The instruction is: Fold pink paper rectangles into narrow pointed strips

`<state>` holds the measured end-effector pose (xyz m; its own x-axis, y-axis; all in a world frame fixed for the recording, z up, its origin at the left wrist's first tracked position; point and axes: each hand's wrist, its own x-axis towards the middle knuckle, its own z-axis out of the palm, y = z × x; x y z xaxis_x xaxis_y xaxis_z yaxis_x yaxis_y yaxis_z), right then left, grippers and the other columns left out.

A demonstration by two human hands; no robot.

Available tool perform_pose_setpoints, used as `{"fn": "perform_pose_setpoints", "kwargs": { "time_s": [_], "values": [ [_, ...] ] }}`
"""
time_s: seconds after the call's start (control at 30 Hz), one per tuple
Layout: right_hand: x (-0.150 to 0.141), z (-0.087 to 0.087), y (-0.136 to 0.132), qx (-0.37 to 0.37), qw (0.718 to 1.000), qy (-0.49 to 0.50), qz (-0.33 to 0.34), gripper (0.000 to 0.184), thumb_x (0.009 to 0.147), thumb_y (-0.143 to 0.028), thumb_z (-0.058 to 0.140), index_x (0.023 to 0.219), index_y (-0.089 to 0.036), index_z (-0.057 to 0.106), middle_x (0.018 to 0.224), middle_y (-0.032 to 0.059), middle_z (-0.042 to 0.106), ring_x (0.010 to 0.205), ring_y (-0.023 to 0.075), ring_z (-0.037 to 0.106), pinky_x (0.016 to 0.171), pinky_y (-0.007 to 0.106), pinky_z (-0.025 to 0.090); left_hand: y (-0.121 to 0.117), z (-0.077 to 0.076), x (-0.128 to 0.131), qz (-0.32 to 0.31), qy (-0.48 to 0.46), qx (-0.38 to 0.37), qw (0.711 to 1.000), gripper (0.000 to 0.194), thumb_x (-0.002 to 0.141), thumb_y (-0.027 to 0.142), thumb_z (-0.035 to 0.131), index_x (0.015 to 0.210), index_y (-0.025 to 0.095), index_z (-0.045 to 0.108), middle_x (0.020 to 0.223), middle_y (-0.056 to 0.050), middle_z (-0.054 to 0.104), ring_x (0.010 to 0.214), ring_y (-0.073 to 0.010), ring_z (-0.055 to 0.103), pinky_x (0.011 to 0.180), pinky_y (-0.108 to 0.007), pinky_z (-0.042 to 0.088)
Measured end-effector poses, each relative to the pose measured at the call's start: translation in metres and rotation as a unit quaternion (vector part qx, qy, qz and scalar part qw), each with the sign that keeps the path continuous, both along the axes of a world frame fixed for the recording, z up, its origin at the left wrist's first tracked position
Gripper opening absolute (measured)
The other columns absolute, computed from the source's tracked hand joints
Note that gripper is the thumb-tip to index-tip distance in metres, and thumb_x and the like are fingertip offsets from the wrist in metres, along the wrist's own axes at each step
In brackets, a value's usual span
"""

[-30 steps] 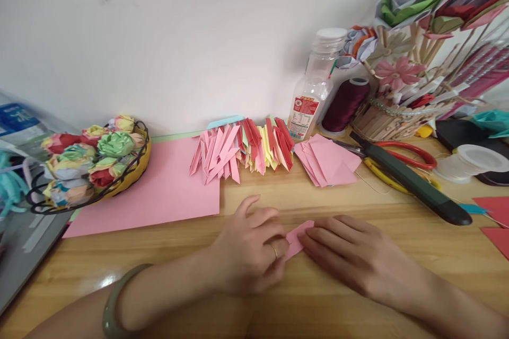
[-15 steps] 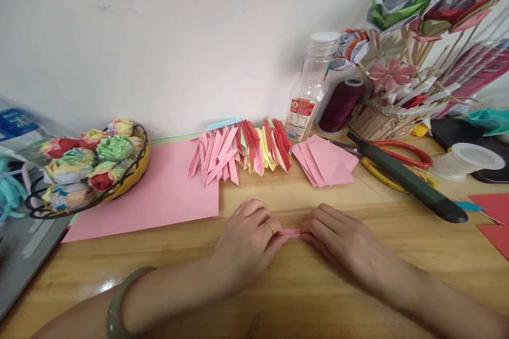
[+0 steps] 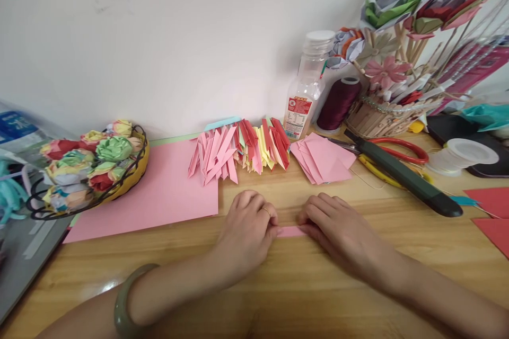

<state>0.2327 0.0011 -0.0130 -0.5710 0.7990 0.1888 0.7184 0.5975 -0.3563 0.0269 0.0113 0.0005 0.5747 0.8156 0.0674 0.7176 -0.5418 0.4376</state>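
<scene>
A narrow strip of folded pink paper [image 3: 290, 231] lies low over the wooden table, stretched between my two hands. My left hand [image 3: 251, 228] is closed, pinching the strip's left end between thumb and fingers; a ring is on one finger. At the other end, my right hand [image 3: 338, 230] is closed on the paper, its fingertips curled over it. Both ends of the strip are hidden under the fingers. Just behind the hands are a stack of pink paper squares [image 3: 328, 159] and a row of folded paper pieces [image 3: 242, 151] in pink, red and yellow.
A large pink sheet [image 3: 175, 190] lies at left, beside a basket [image 3: 137, 172] of paper flowers. Toward the right are a clear bottle [image 3: 300, 100], a purple thread spool [image 3: 338, 103], scissors [image 3: 409, 152], a dark green cutter [image 3: 409, 177] and red paper [image 3: 489, 204].
More of the pink strip's width shows between my hands now. My left hand has shifted slightly up and left, and its fingers are more curled. The view has turned a little.
</scene>
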Motion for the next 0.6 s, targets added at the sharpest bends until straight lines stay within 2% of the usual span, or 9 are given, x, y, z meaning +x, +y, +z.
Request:
{"fn": "perform_pose_setpoints", "kwargs": {
  "time_s": [0.2, 0.43, 0.53, 0.6],
  "values": [
    [0.006, 0.007, 0.0, -0.057, 0.998, 0.016, 0.002, 0.016, 0.092, -0.017, 0.039, 0.08, -0.019, 0.05, 0.081, 0.0041, 0.055, 0.076, 0.0178, 0.045, 0.068, 0.033, 0.032, 0.0, -0.007, -0.004, -0.022, -0.016, 0.012, 1.0, 0.007, 0.083, 0.014, 0.055, 0.079, 0.016, 0.05, 0.088, -0.004, 0.049, 0.093, -0.0217, 0.039, 0.082, -0.039, 0.04],
    [0.016, 0.015, 0.004, -0.125, 0.989, 0.053, 0.051, 0.021, 0.092, -0.013, 0.033, 0.089, -0.02, 0.052, 0.088, 0.0047, 0.056, 0.083, 0.0174, 0.047, 0.074, 0.033, 0.035, 0.002, -0.005, -0.008, -0.025, -0.055, -0.021, 0.998, 0.01, 0.082, 0.009, 0.053, 0.081, 0.017, 0.049, 0.089, -0.003, 0.05, 0.094, -0.0212, 0.04, 0.083, -0.038, 0.042],
    [0.021, 0.016, 0.005, -0.131, 0.987, 0.067, 0.069, 0.022, 0.091, -0.011, 0.033, 0.09, -0.019, 0.053, 0.089, 0.0053, 0.056, 0.086, 0.0172, 0.048, 0.074, 0.033, 0.038, 0.002, -0.004, -0.009, -0.032, -0.077, -0.025, 0.996, 0.01, 0.083, 0.008, 0.051, 0.084, 0.018, 0.051, 0.09, -0.003, 0.052, 0.094, -0.0207, 0.042, 0.083, -0.037, 0.042],
    [0.023, 0.015, 0.004, -0.118, 0.988, 0.072, 0.074, 0.023, 0.091, -0.011, 0.033, 0.092, -0.019, 0.055, 0.09, 0.0061, 0.056, 0.086, 0.0169, 0.049, 0.074, 0.032, 0.039, 0.001, -0.005, -0.009, -0.053, -0.083, 0.008, 0.995, 0.013, 0.084, 0.007, 0.048, 0.087, 0.018, 0.054, 0.088, -0.004, 0.054, 0.093, -0.0206, 0.044, 0.084, -0.039, 0.042]
  ]
}}
